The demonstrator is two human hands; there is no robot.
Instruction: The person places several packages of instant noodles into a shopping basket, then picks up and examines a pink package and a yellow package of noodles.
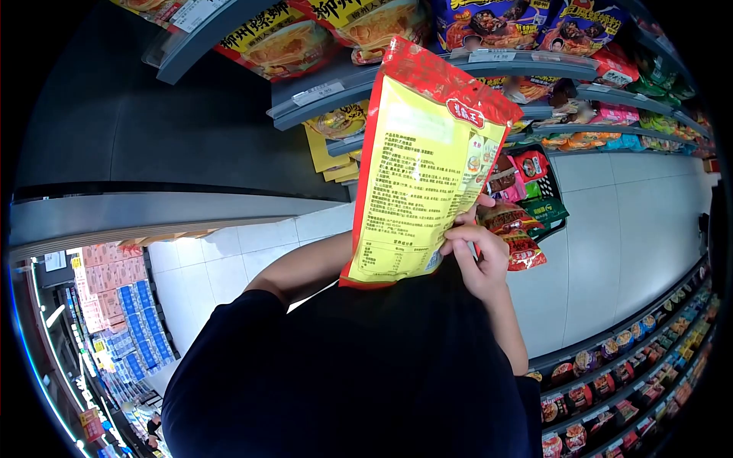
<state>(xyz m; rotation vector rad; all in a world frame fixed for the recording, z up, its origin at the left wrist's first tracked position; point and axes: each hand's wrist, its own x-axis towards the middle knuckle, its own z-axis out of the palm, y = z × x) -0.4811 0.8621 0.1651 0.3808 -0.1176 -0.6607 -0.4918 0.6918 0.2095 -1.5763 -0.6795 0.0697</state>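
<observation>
A red and yellow noodle bag [416, 175] is held up tilted in front of me, its back with printed text and a nutrition table facing me. My right hand [482, 263] is closed at the bag's lower right edge, thumb and fingers pinched there. My left forearm [313, 267] passes behind the bag, which hides most of my left hand. Fingers [466, 217] curled over the right edge seem to belong to that left hand. Just beyond the bag, a dark basket [563, 217] holds several colourful packets, and a red packet [525, 252] shows at its near end.
Shelves [328, 93] with price labels and yellow noodle bags [279, 47] stand ahead, purple bags [492, 23] farther right. Another shelf row [595, 389] of packaged food runs at lower right. Stacked cartons [114, 290] stand at left on the pale tiled floor [221, 263].
</observation>
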